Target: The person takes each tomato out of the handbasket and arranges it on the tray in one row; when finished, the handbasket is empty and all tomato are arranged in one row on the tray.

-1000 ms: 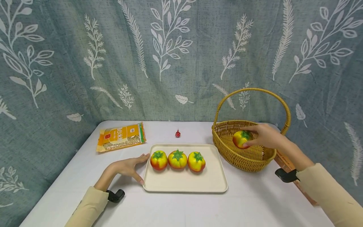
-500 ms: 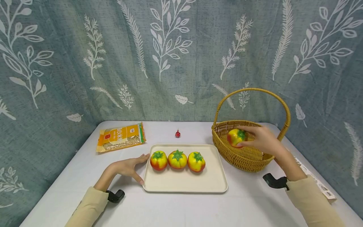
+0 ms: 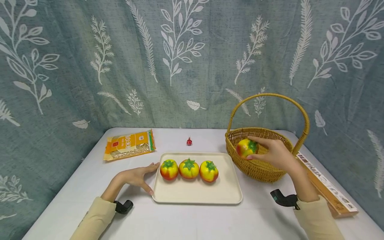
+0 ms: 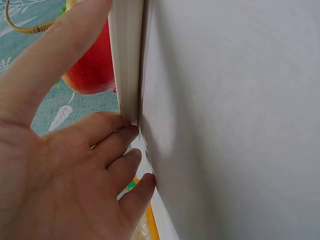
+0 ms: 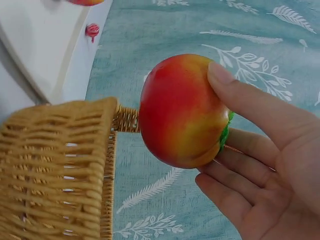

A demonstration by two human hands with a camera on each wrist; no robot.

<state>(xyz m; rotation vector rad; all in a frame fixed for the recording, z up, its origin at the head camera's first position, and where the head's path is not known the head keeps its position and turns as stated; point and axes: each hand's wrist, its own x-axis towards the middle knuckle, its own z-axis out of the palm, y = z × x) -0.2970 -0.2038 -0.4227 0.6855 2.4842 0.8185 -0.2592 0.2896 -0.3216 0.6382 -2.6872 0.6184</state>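
Observation:
My right hand (image 3: 277, 153) pinches a red-and-yellow persimmon (image 3: 247, 148) with a green leafy top between thumb and fingers. It holds the fruit over the left part of the wicker basket (image 3: 255, 171), above the rim in the right wrist view, where the persimmon (image 5: 180, 112) hangs clear of the weave. My left hand (image 3: 136, 176) rests against the left edge of the cream tray (image 3: 198, 196), thumb and fingers spread along it. In the left wrist view the fingertips of the left hand (image 4: 75, 170) touch the tray's rim (image 4: 127, 65). Three similar persimmons (image 3: 188, 169) sit in a row on the tray.
The basket's tall arched handle (image 3: 270, 94) rises above its opening. A long pasta box (image 3: 330, 190) lies right of the basket, partly behind my right forearm. An orange bag of grain (image 3: 130, 145) lies at the back left, and a small red bell-like trinket (image 3: 189, 142) at the back.
My right hand has carried the persimmon leftward over the basket, and my right forearm has swung left, uncovering more of the pasta box. My left hand stays at the tray's edge.

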